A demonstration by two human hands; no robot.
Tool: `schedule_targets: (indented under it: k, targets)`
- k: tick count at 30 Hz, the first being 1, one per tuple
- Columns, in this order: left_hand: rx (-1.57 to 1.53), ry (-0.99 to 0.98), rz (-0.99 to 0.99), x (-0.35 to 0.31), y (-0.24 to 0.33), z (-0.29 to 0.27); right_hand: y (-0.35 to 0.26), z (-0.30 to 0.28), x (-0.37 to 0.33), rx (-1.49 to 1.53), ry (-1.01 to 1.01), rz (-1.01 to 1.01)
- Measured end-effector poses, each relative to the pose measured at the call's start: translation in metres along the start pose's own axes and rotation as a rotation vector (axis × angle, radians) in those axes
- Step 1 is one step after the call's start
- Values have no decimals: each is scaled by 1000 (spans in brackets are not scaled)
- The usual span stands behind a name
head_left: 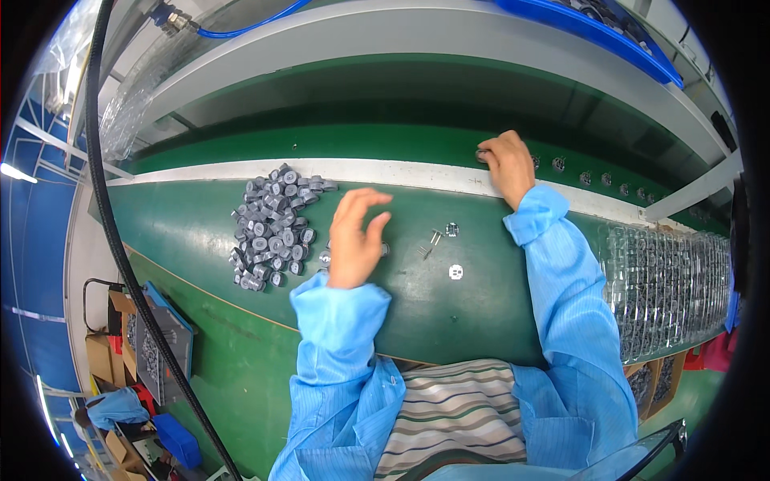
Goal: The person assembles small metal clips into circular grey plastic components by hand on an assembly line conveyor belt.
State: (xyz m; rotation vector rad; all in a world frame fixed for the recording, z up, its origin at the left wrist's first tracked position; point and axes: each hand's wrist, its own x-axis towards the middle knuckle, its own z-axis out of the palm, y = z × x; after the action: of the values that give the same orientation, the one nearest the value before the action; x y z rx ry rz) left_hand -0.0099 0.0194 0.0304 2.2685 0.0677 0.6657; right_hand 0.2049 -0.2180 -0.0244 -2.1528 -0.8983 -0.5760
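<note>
My right hand [509,164] reaches to the back of the green bench, thumb and fingers pinched on a small round metallic part [481,155], mostly covered by the fingertips. My left hand [353,239] is over the bench with thumb and fingers apart and nothing visible between them. Left of it lies a heap of grey round caps [273,228], and a few small grey pieces sit beside and partly under this hand. Between the hands are a small black-and-white part [452,230], thin metal pins [435,237] and a white notched disc [455,272].
Similar small parts [558,164] stand in a row along the back strip, right of my right hand. Stacked clear plastic trays [666,289] fill the bench's right end. A grey shelf beam [417,32] crosses above. A black cable [120,240] hangs at left.
</note>
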Motion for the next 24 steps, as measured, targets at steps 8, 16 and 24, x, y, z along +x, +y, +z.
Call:
schedule_targets:
  k: [8, 16, 24]
  targets:
    - [379, -266, -48, -41, 1, -19, -22, 0, -4, 177, -205, -134]
    - [346, -97, 66, -19, -16, 10, -87, 2, -24, 426, -744, -121]
    - [-320, 105, -213, -5, -8, 65, -85, 4, -29, 133, -464, 93]
